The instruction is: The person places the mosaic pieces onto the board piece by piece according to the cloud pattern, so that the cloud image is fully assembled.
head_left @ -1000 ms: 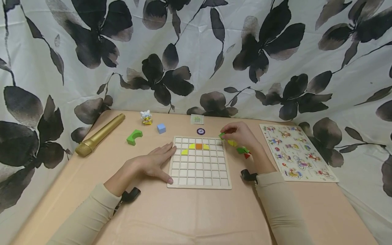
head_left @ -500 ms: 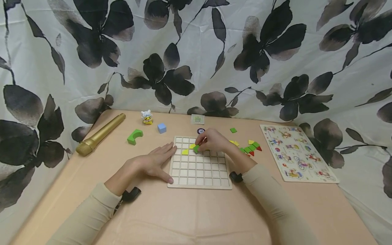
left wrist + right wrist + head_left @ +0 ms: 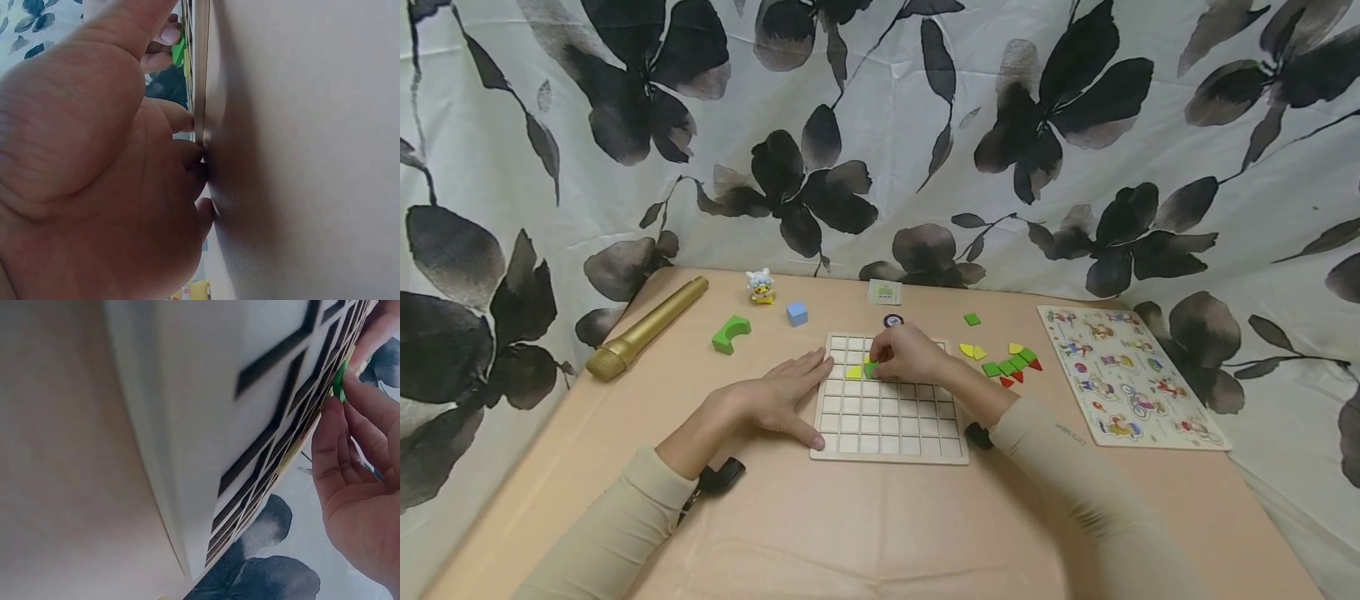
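A pale square grid board (image 3: 889,447) lies flat on the table in the head view. My left hand (image 3: 772,402) rests along its left edge, fingers extended and thumb at the lower left corner. Over the board's upper middle, my right hand (image 3: 912,352) pinches a small green tile (image 3: 870,369) between thumb and fingertips. In the right wrist view the green tile (image 3: 339,382) stands tilted at the grid. A yellow tile (image 3: 853,372) sits in a cell just left of it. My right hand covers the orange tile and part of the other yellow ones.
Loose green tiles (image 3: 1017,362), yellow pieces (image 3: 972,351) and red triangles (image 3: 1036,364) lie right of the board. Further right is a picture board (image 3: 1127,375). On the left are a gold microphone (image 3: 647,329), green arch block (image 3: 729,335), blue cube (image 3: 797,313) and small figurine (image 3: 761,287).
My right hand has taken a green tile from the right side and carried it left over the board, then slightly further left to a cell beside the yellow tile. My left hand stays put.
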A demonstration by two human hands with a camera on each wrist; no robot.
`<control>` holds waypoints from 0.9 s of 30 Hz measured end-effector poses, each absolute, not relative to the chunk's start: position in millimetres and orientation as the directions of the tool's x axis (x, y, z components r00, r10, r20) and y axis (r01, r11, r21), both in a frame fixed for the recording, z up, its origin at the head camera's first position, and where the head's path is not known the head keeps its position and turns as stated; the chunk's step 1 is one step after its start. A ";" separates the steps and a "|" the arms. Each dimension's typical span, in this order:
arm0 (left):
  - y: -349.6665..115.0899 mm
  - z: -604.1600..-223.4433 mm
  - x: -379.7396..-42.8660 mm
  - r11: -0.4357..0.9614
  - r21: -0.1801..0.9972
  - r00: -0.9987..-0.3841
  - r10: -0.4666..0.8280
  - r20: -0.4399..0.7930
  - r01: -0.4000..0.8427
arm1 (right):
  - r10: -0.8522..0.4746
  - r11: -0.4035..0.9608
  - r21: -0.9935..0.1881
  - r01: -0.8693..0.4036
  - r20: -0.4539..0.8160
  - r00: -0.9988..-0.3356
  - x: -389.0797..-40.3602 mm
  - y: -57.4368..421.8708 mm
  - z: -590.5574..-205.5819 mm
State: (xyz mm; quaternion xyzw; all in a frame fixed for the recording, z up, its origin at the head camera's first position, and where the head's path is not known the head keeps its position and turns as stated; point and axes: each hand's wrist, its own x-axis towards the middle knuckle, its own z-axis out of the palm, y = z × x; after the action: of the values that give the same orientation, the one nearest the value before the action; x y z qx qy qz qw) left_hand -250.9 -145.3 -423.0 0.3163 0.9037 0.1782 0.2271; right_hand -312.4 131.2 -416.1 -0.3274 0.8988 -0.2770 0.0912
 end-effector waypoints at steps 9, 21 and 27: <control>-145.5 -422.9 -250.8 0.736 0.474 -0.698 0.651 -0.299 0.484 | -0.636 0.658 -0.512 -0.552 0.013 -0.771 -308.9 134.1 -417.4; -145.4 -423.4 -250.8 0.744 0.474 -0.701 0.642 -0.310 0.471 | -0.490 0.641 -0.593 -0.487 0.173 -0.855 -310.8 174.4 -386.0; -145.8 -424.9 -251.6 0.743 0.474 -0.705 0.641 -0.304 0.472 | -0.328 0.641 -0.666 -0.382 0.212 -0.921 -317.8 215.5 -381.1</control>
State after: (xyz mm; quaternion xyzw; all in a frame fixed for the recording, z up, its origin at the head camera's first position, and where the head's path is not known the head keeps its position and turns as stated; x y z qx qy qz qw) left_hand -251.6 -145.8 -424.9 0.3077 0.9048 0.1834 0.2303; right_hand -317.8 215.5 -381.1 -0.1960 0.9052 -0.3755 -0.0357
